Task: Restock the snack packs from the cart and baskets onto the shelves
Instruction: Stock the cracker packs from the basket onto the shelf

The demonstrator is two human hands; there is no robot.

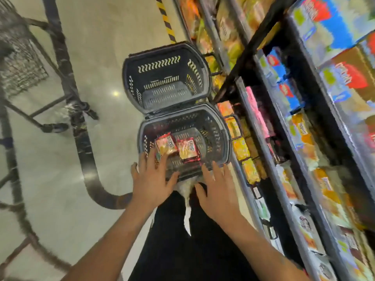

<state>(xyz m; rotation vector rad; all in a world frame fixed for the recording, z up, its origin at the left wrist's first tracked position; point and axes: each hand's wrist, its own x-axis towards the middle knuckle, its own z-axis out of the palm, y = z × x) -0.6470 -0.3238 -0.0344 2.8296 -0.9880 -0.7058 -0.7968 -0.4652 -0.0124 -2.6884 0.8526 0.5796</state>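
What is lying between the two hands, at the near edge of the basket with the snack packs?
In the head view, between the left hand and right hand lie the near basket's dark rim and a whitish crumpled strip hanging below it.

Black-and-yellow hazard tape [165, 19] runs along the glossy floor [105, 33].
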